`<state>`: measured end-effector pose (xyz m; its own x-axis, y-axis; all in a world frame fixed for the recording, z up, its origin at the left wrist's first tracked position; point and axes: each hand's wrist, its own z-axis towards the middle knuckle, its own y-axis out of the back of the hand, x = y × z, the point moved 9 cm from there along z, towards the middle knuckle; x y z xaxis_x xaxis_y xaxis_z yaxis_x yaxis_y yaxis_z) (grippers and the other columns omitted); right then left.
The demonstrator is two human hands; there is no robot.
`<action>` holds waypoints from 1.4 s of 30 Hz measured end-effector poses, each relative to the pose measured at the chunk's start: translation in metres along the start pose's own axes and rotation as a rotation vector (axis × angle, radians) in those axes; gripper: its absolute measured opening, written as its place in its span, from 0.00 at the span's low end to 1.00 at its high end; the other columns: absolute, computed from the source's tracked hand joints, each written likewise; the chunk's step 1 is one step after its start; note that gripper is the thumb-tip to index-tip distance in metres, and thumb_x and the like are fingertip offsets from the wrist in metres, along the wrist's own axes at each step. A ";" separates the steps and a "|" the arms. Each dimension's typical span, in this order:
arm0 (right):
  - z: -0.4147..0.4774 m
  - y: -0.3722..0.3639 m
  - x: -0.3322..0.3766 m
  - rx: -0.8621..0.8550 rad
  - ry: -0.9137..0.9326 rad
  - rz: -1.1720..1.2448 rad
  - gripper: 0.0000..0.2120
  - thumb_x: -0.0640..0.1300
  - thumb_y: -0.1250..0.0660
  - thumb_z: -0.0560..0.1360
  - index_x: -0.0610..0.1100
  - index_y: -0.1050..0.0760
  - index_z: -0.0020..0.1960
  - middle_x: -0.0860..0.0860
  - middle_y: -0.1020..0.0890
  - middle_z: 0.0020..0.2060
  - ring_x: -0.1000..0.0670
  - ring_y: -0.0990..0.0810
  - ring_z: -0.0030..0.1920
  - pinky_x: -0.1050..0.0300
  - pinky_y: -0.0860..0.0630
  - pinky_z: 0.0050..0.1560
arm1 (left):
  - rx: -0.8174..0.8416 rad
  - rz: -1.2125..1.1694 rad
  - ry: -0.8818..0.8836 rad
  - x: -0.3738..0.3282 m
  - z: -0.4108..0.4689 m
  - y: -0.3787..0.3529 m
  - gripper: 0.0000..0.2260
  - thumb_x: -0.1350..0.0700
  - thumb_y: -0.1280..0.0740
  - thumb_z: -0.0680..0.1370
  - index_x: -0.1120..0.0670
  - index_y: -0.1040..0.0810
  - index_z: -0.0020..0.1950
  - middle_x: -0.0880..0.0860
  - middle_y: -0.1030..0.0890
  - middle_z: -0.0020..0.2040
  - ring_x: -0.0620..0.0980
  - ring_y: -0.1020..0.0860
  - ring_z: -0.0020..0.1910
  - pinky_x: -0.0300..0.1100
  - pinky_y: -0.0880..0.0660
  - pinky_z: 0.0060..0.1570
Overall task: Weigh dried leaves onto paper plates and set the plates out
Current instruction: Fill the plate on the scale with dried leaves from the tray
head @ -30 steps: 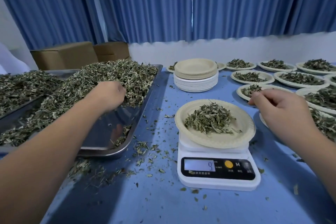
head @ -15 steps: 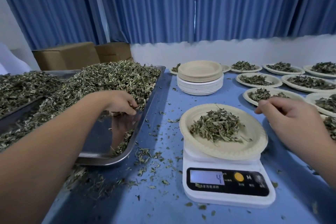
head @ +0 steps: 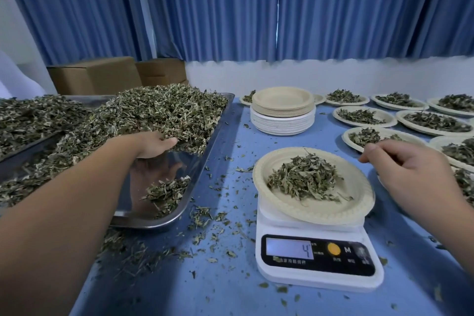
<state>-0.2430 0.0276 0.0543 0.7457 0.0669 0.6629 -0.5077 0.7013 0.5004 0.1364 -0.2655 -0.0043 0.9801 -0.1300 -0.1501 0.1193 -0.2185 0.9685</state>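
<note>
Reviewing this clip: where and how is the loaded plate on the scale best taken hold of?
Probably by the loaded plate's bare right rim, coming from the right hand's side: leaves sit heaped mid-plate, and the rim overhangs the scale, leaving room for fingers underneath. Keep it level.

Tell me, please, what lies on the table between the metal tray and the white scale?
Only scattered leaf crumbs on the blue table; nothing else lies between the metal tray and the white scale, as the head view shows.

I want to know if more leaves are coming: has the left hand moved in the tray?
Yes. The left hand has slid toward the tray's right rim, digging into the leaf pile.
</note>
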 end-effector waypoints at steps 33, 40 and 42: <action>-0.001 0.000 0.007 -0.020 0.045 0.010 0.14 0.44 0.36 0.78 0.51 0.22 0.34 0.51 0.30 0.19 0.56 0.33 0.21 0.70 0.39 0.22 | -0.207 0.121 -0.200 -0.065 -0.176 -0.034 0.27 0.31 0.53 0.77 0.51 0.29 0.40 0.49 0.24 0.38 0.47 0.24 0.38 0.45 0.25 0.41; -0.001 0.001 0.004 -0.020 0.044 -0.008 0.14 0.44 0.36 0.77 0.51 0.22 0.34 0.48 0.32 0.19 0.55 0.34 0.21 0.69 0.39 0.21 | -0.250 0.023 -0.198 -0.060 -0.171 -0.026 0.27 0.31 0.47 0.75 0.54 0.31 0.33 0.50 0.27 0.28 0.47 0.28 0.27 0.41 0.35 0.28; -0.001 0.001 0.004 -0.018 0.049 -0.011 0.14 0.44 0.36 0.78 0.51 0.22 0.34 0.42 0.29 0.21 0.54 0.34 0.21 0.69 0.40 0.21 | -0.257 -0.026 -0.205 -0.058 -0.168 -0.022 0.26 0.32 0.45 0.75 0.53 0.30 0.30 0.49 0.29 0.24 0.44 0.29 0.25 0.40 0.36 0.28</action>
<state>-0.2401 0.0292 0.0568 0.7717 0.0938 0.6290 -0.4919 0.7148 0.4970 0.1031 -0.0910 0.0166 0.9269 -0.3257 -0.1866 0.2053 0.0237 0.9784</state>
